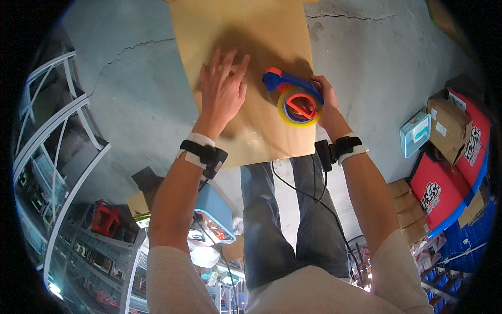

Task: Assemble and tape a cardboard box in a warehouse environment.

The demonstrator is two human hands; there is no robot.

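1. Nearest the camera: the wearer's pale shirt (308, 288), with dark jeans (267, 225) beyond. The body stands close to the cardboard (261, 144), presumably to bring it within easy reach of both hands.
2. Cardboard: a broad brown surface beneath the hands, its near edge crossing the view above the jeans. What supports it is hidden.
3. Left hand (222, 89): fingers spread wide, directed away from the body over the cardboard. The pose suggests steadying; whether the palm presses or hovers cannot be told.
4. Right hand (331, 104): fingers closed around the right end of the tape dispenser (300, 82), which partly hides them.
5. Tape dispenser: over the cardboard's right side, the flat face of its yellow-rimmed roll (282, 111) toward the camera. Its orange-tipped nose points toward the left hand; gripping the opposite end probably leaves that nose unobstructed.
6. Wrist modules (212, 161): black, strapped over white bands (201, 139), likely as padding. Slack in the dark cable (315, 199) presumably allows free arm movement.
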